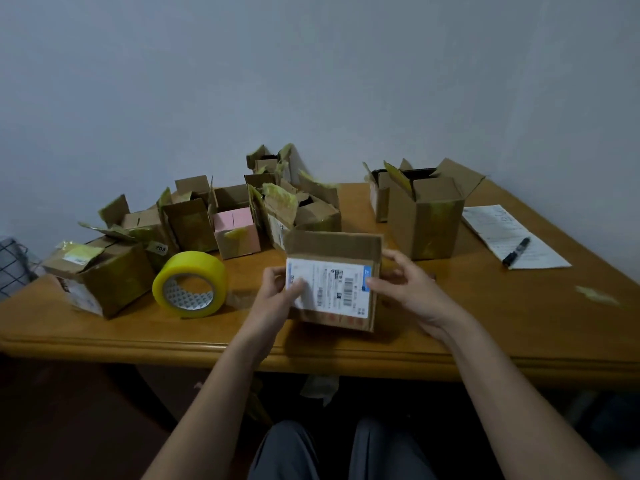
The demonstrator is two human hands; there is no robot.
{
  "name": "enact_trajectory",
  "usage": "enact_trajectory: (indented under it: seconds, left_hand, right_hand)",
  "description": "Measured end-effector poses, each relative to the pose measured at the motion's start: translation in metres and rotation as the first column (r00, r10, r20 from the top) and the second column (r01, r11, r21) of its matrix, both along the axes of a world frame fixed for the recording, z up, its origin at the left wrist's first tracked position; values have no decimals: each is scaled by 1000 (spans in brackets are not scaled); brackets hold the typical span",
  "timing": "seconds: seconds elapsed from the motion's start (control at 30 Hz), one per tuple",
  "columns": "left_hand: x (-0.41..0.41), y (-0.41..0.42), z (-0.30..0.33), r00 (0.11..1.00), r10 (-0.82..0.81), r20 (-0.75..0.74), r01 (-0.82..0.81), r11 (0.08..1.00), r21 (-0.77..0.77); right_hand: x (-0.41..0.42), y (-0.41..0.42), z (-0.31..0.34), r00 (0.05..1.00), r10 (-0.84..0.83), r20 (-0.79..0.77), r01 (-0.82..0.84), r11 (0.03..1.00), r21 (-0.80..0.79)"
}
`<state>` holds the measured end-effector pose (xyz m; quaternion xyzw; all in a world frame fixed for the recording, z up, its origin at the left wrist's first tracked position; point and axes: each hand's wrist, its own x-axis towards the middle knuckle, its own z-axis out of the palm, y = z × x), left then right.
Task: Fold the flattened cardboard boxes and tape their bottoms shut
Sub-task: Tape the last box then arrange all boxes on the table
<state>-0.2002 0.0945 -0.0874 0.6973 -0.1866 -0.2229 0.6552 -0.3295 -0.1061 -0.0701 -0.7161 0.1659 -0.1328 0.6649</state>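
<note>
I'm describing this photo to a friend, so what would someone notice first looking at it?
First, the two hands, left hand and right hand, holding a flat cardboard box with a white shipping label above the table's near edge. Just left of it stands a big yellow tape roll on its edge. Behind, a cluster of opened boxes crowds the wooden table.
</note>
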Motion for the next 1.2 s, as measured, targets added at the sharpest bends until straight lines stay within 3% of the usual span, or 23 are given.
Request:
enact_trajectory:
  seconds: [0.17,0.27,0.4,0.47,0.57,0.7,0.8,0.9,1.2]
  left_hand:
    - [5,6,-15,996,25,-83,-33,994,-105]
    - [2,7,-12,998,26,-57,-35,986,-161]
    - [11,-2,24,982,25,188,23,968,-250]
    - [20,-14,48,946,139,292,-66,966,-249]
    - [40,-37,69,878,344,333,-305,938,-165]
    - [69,-73,69,898,317,306,-343,939,35]
    - [91,-97,59,910,263,320,-326,931,164]
    - [113,-106,46,911,245,331,-326,921,216]
    - [141,-87,45,948,225,227,-282,922,264]
  right_hand:
    - [-5,-5,-1,985,171,24,-171,985,-15]
    - [-8,-2,2,982,158,100,-138,974,-180]
    - [-9,-4,32,964,85,252,7,939,-345]
    - [-1,-7,52,940,-12,342,147,917,-371]
    - [24,-14,73,836,-208,507,428,826,-368]
    - [75,-29,83,684,-378,624,673,658,-339]
    - [117,-42,82,660,-401,635,716,592,-371]
    - [151,-51,73,706,-387,593,686,580,-439]
    - [182,-68,25,883,-426,197,469,814,-344]
